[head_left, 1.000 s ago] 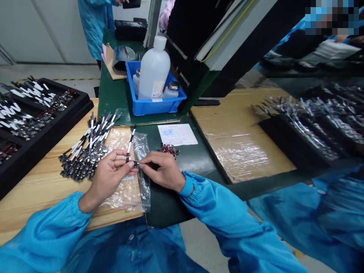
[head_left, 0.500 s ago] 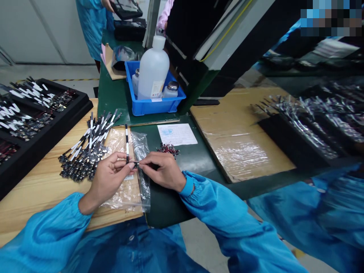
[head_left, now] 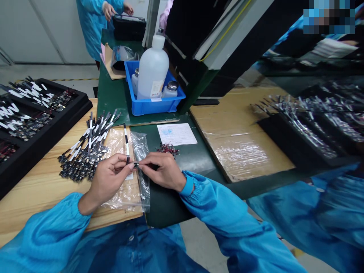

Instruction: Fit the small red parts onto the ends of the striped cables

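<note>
My left hand [head_left: 109,176] pinches a small circuit board [head_left: 135,165] between thumb and fingers, above a clear plastic bag [head_left: 143,189]. From the board a black-and-white flex cable [head_left: 126,140] points away from me. At the board's right end, the fingertips of my right hand [head_left: 163,170] are pressed together; what they grip is too small to make out. Left of my hands lies a heap of similar boards with flex cables [head_left: 82,155]. Just beyond my right hand is a small pile of red and black wired parts [head_left: 168,149].
A black tray [head_left: 82,104] of boards stands at left. Behind my hands are a printed sheet [head_left: 176,134] and a blue bin [head_left: 156,107] holding a large white bottle [head_left: 153,68] and small jars. A wrapped board [head_left: 241,148] lies right. Co-workers in blue are nearby.
My hands stay nearly still, both at the board. In the background, a co-worker's black case has been lowered onto the table, and both of that person's hands now show above it.
</note>
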`<state>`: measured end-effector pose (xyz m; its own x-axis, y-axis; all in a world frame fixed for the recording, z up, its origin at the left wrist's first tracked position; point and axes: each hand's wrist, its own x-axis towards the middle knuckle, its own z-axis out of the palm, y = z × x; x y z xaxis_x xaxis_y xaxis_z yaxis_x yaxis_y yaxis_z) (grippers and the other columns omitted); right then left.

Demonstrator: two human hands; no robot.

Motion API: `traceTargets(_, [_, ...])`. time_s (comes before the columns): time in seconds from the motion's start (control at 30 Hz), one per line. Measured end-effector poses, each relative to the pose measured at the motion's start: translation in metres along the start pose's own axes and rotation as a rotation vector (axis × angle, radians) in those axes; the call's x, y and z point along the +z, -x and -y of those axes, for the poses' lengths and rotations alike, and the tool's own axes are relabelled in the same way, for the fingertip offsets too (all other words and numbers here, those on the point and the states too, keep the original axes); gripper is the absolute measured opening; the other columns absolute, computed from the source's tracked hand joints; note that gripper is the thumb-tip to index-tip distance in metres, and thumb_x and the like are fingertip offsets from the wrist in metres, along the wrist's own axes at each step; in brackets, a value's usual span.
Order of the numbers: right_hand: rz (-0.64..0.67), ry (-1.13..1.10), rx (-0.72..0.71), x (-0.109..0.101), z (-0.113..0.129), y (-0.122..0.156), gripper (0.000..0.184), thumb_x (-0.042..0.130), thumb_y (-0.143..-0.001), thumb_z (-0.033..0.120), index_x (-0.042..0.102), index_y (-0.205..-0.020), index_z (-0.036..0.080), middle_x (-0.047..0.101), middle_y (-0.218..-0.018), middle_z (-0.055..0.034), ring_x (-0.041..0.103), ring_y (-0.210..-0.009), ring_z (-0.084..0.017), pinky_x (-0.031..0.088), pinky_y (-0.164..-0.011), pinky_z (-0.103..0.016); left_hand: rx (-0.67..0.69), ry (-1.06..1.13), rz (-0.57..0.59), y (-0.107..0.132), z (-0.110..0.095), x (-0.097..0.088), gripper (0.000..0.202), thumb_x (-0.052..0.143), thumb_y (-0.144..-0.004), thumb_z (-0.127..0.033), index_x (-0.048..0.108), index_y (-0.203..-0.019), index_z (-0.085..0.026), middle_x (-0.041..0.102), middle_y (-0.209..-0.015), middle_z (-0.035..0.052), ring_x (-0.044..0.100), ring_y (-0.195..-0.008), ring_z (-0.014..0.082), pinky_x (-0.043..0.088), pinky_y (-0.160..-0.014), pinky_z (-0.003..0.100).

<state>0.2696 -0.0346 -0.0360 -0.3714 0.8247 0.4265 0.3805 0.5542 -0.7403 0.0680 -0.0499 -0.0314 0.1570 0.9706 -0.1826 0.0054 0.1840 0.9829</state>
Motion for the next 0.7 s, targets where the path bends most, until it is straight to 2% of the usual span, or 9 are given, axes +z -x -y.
traceTargets(0.43, [0.056,-0.032,-0.027,-0.0014,-0.0073,0.0004,0.012,0.066,-0.092,0.021,0.077,-0.091,0.017,0.075,-0.081,-0.0056,0.068,-0.069,-0.014,0.053,-0.064,-0.023,-0.005,-0.009,0.012,-0.0018,-0.0018,-0.0010,0.025,0.079,-0.079,-0.037,0.067,-0.090,-0.018,0.077,-0.085,0.0040,0.074,-0.077,0.0188,0.060,-0.072,0.026])
traceTargets(0.7, [0.045,-0.032,-0.017,-0.0021,-0.0042,-0.0010,0.011,0.068,-0.091,0.023,0.077,-0.089,0.018,0.075,-0.079,-0.0049,0.068,-0.068,-0.014,0.054,-0.064,-0.024,0.018,-0.139,0.093,-0.0019,0.0009,-0.0058,0.023,0.071,-0.086,-0.040,0.070,-0.093,-0.018,0.076,-0.086,0.0043,0.072,-0.080,0.0193,0.058,-0.075,0.028])
